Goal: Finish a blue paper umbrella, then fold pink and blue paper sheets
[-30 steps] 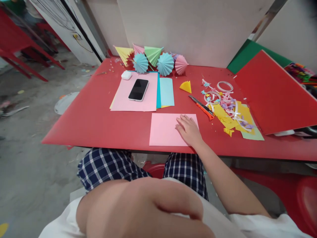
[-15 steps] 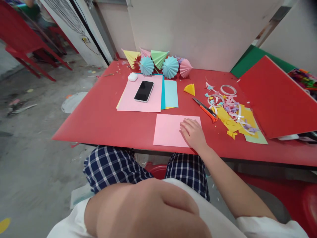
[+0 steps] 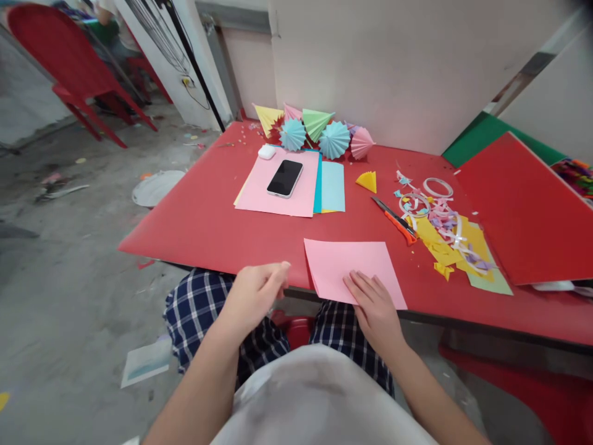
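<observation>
A pink paper sheet lies at the near edge of the red table, slightly overhanging it. My right hand rests flat on the sheet's near edge, fingers stretched out. My left hand hovers just left of the sheet at the table edge, fingers loosely curled, nothing visible in it.
Farther back lies a stack of pink, blue and yellow sheets with a phone on top. Folded paper fans line the wall. An orange cutter, tape rings and paper scraps lie right. A red board leans at far right.
My left arm has come away from the camera and reached to the table edge. My right hand has drawn the pink sheet toward me and turned it slightly.
</observation>
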Available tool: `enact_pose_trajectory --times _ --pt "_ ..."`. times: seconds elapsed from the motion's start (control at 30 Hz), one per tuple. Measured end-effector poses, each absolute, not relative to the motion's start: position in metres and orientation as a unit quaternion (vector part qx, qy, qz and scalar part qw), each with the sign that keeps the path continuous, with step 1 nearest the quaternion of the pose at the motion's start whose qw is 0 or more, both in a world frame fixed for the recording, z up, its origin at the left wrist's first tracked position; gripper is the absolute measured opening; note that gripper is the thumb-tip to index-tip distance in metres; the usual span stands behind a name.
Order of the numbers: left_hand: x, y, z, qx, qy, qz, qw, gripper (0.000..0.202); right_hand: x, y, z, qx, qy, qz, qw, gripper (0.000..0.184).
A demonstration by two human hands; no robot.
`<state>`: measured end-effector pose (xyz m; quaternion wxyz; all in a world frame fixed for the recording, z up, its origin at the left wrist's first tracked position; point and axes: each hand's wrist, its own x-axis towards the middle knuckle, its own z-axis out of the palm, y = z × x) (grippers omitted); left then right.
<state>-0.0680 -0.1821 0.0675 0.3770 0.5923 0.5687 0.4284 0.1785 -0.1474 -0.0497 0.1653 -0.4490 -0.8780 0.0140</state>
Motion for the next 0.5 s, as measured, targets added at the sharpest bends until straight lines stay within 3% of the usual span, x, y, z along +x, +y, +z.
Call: enact_pose_trajectory --times 0.13,0.2,0.3,0.37,0.5 --pt "-0.066 -0.137 0.014 0.464 0.643 0.292 0.535 0.066 0.181 -0.158 -0.049 -0.442 -0.871 0.008 0.216 0.056" --pt "-0.060 -0.127 -0.006 0.385 0.631 0.300 0.602 0.058 0.177 -0.162 -0.050 -0.430 -0.879 0.004 0.206 0.056" --pt "-0.050 -0.126 -0.021 0.394 0.588 0.390 0.589 0.035 0.175 -0.165 -0.051 -0.398 -0.900 0.019 0.177 0.051" --pt "-0.048 -0.131 -0.020 0.427 0.577 0.440 0.539 0.028 0.179 -0.165 -0.050 -0.377 -0.908 0.052 0.176 0.059" --pt "-0.049 -0.143 -0.004 0.443 0.569 0.461 0.517 0.025 0.197 -0.158 -0.046 -0.484 -0.812 0.124 0.301 0.061"
